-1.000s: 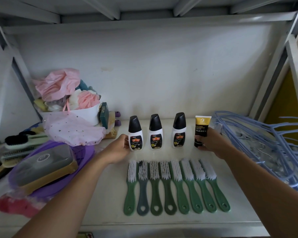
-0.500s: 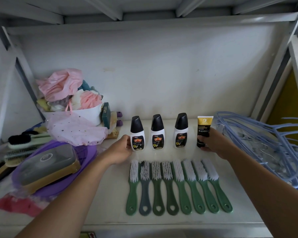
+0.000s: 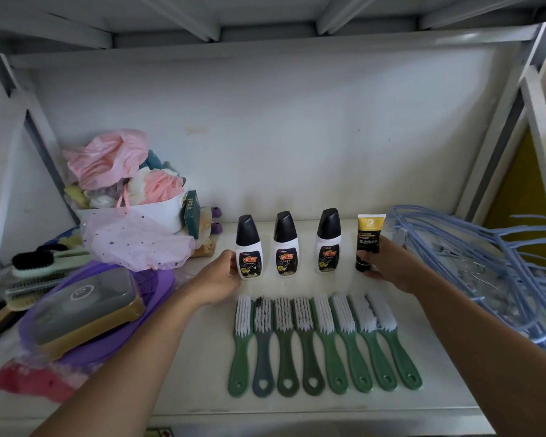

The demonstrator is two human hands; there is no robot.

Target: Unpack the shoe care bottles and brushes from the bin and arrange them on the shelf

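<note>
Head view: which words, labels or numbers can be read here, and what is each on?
"LEATHER": black and gold plastic tube.
Smaller lines beneath it: too blurred to read.
Leftmost white plastic bottle with black cap, and the two like it: labels too blurred.
Dark green box: print too small.

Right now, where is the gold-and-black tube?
Head view: the tube stands at the right end of the back row, gripped by the right hand, between a bottle and the blue hangers.
</note>
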